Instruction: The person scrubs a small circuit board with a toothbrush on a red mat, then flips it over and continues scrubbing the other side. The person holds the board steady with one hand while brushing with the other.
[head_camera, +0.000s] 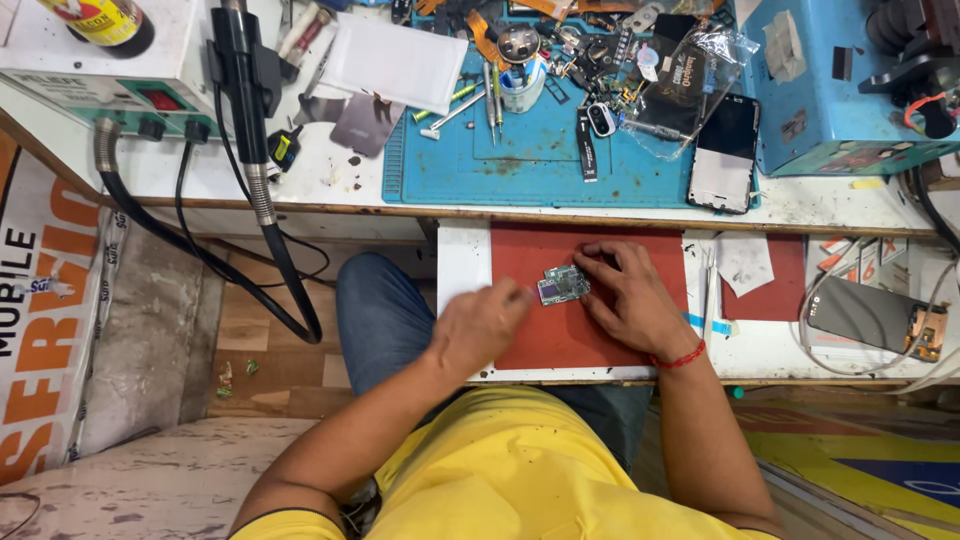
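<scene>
A small green circuit board (562, 285) lies on a red mat (560, 345) on a pull-out shelf below the bench. My right hand (630, 300) rests on the mat with its fingertips pressing on the board's right edge. My left hand (480, 322) is blurred just left of the board, fingers curled together near its corner; whether it holds a small tool I cannot tell.
A blue work mat (520, 160) on the bench above carries tweezers, screwdrivers, a cup and phone parts. A dark phone (723, 152) lies at its right edge. A hot-air station (110, 70) with black hose stands left, a blue machine (840, 80) right. Another opened phone (875, 315) lies far right.
</scene>
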